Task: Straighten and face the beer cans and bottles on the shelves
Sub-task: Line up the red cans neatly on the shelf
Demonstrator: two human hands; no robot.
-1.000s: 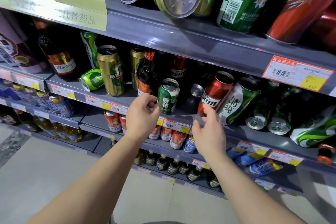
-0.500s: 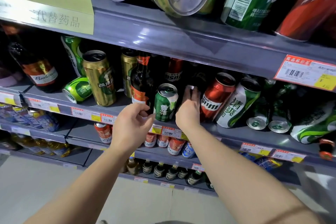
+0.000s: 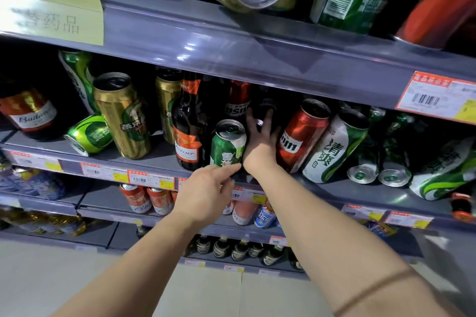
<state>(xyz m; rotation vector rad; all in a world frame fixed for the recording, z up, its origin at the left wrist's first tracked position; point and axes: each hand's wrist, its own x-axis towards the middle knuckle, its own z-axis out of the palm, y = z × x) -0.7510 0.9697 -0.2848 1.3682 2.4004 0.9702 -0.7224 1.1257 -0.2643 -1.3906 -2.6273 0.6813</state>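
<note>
Facing barely begun: right hand [image 3: 261,134] reaches behind the small green can [image 3: 228,144], grasp indiscernible, left hand [image 3: 206,198] loosely curled, empty, while middle-shelf [image 3: 154,154] cans lean or lie toppled.

A short green can [image 3: 226,144] stands at the near edge of the middle shelf [image 3: 159,154], tilted slightly; left of it a dark brown bottle [image 3: 188,126] stands upright, then a tall gold can [image 3: 123,116] leaning left, and a small green can [image 3: 88,134] lying on its side; right of it a red can [image 3: 301,134] and a white-and-green can [image 3: 334,147] both lean right; further right, green cans [image 3: 360,170] lie toppled, bases facing out.
</note>
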